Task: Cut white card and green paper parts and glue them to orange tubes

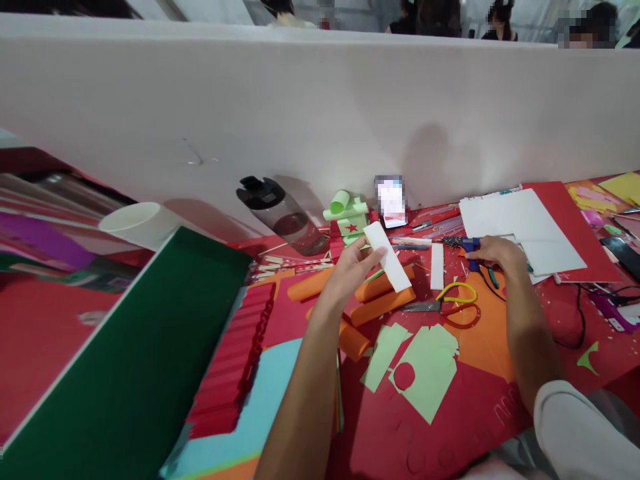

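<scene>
My left hand (354, 267) pinches a white rectangular strip (389, 259), tilted above several rolled orange paper tubes (383, 305). My right hand (497, 253) is closed on a blue glue gun (469, 245), whose nozzle points left. A second white strip (437, 267) lies between the hands. Just below it rest scissors (443, 305) with one yellow and one red handle. Pale green paper pieces (425, 373) with a round cut-out lie nearer to me. Behind my left hand stands a light green paper construction (350, 217) bearing a red star.
A tilted dark bottle (285, 217) and a lit phone (393, 200) lean near the white partition (320, 120). At left are a green board (135, 360), a white cup (140, 223) and folded red paper (235, 367). White sheets (525, 230) and a black cord (583, 320) lie at right.
</scene>
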A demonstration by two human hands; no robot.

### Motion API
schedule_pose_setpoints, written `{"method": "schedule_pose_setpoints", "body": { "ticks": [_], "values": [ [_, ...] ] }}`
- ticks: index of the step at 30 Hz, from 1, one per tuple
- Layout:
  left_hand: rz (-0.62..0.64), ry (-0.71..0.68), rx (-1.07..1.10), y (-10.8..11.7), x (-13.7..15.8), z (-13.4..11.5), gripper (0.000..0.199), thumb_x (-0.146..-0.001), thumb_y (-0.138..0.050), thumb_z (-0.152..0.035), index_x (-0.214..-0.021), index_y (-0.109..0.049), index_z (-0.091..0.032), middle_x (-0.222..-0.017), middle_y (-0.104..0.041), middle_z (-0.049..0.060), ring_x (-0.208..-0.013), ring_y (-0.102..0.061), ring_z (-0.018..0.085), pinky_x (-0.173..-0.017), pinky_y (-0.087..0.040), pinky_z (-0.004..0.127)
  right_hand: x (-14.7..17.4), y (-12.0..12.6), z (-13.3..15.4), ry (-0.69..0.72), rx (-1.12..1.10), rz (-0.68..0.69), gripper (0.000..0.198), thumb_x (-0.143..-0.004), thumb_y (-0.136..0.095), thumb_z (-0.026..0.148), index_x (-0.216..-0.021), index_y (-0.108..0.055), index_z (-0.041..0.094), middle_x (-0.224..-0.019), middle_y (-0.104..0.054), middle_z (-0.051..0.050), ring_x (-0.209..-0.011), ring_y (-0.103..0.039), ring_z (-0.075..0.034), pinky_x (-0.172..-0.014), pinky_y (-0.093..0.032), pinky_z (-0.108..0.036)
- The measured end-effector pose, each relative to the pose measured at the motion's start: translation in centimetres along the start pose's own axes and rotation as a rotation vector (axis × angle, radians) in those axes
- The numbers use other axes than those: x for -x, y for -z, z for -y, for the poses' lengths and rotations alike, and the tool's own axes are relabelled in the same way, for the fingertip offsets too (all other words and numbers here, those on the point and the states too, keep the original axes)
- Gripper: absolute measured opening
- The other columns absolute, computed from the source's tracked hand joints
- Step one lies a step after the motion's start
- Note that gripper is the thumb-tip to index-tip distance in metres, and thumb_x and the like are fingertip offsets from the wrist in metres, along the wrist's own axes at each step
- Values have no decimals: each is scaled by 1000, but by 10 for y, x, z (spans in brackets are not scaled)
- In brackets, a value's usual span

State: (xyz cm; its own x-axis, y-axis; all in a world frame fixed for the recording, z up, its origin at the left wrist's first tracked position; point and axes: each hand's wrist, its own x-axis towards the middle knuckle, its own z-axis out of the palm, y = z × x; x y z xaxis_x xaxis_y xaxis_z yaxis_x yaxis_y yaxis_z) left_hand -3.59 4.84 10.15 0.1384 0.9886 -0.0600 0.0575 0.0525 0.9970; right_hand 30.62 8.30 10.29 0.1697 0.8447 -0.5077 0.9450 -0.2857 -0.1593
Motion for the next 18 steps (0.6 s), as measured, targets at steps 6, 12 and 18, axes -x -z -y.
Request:
{"method": "schedule_pose_setpoints", "body": {
  "ticks": [6, 12, 18],
  "values": [
    [35, -7, -11, 1, 1, -1, 44, -74, -82, -53, -96, -66, -19, -67, -58, -3, -63, -53, 13, -60, -42, 25, -1, -3, 10, -10, -6, 98, 34, -91, -67, 37, -62, -61, 19, -55, -62, -2, -47, -54, -14, -56, -41, -27],
    [36, 25, 10, -1, 0, -3, 46, -72, -83, -53, -98, -65, -19, -69, -59, -3, -63, -53, 13, -61, -43, 26, 13, 7, 10, -9, 41, 34, 30, -89, -64, 38, -66, -65, 19, -59, -67, -5, -51, -59, -16, -57, -41, -28],
    [35, 19, 24, -1, -2, 1, 43, -72, -83, -52, -95, -65, -19, -69, -60, -2, -62, -51, 12, -61, -43, 26, 19, 14, 12, 43, 142, -138, 30, -88, -65, 46, -84, -75, 18, -73, -75, -11, -74, -71, -24, -65, -44, -29]
  ]
}}
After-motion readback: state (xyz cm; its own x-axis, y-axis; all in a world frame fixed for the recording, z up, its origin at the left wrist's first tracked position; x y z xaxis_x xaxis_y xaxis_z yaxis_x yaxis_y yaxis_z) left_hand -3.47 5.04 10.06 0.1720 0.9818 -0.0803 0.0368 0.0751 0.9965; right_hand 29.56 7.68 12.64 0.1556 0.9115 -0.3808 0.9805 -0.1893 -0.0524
